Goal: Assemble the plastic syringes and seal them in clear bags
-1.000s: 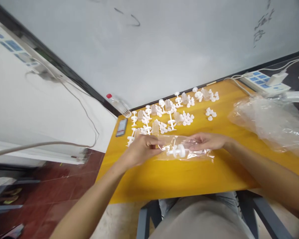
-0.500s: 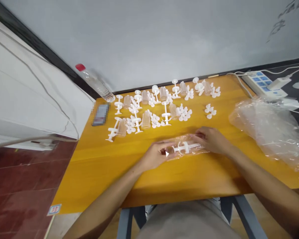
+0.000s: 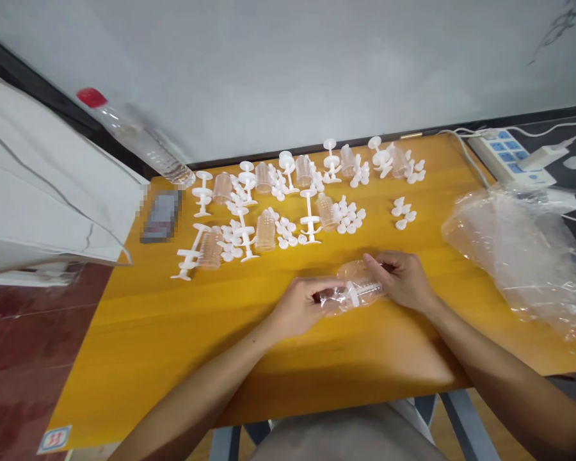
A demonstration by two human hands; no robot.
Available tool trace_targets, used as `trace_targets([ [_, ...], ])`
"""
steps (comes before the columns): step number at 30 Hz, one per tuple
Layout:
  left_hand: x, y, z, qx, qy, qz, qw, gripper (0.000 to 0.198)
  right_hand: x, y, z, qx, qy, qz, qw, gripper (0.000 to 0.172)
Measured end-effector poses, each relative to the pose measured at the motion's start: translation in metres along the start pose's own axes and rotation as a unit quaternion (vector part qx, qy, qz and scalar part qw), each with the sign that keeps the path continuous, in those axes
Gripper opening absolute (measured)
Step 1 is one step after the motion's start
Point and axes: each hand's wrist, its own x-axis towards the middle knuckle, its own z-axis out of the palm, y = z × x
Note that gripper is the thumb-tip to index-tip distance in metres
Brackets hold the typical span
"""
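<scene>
Over the front middle of the table, my left hand (image 3: 300,306) and my right hand (image 3: 406,278) grip a clear plastic bag (image 3: 333,299) from its two sides. Inside the bag lies a white plunger (image 3: 353,294) with a disc and a ribbed rod, its left end partly hidden by my left hand. The right thumb points up along the bag's edge; the other right fingers are curled. Just beyond stand rows of clear ribbed barrels (image 3: 265,230), white plungers (image 3: 310,218) and heaps of small white nozzles (image 3: 349,214).
A small group of nozzles (image 3: 402,213) lies apart on the right. Farther right are a large clear plastic bag (image 3: 518,250) and a white power strip (image 3: 511,157) with cables. A bottle with a red cap (image 3: 144,144) leans at the back left beside a blurred phone (image 3: 161,216).
The right thumb has lifted and the right hand has shifted on the bag. The bagged plunger is turned slightly, with its left end now more covered. The head view has also shifted.
</scene>
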Motion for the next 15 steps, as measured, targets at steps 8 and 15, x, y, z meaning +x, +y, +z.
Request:
trace_targets([
  [8, 0.006, 0.0, 0.017, 0.0, 0.062, -0.029, 0.998, 0.033, -0.003, -0.003, 0.009, -0.018, 0.081, 0.055, 0.995, 0.06],
  [15, 0.002, 0.06, -0.019, 0.127, 0.026, -0.046, 0.99, 0.05, 0.0, -0.012, 0.005, 0.195, 0.069, 0.188, 0.96, 0.063],
])
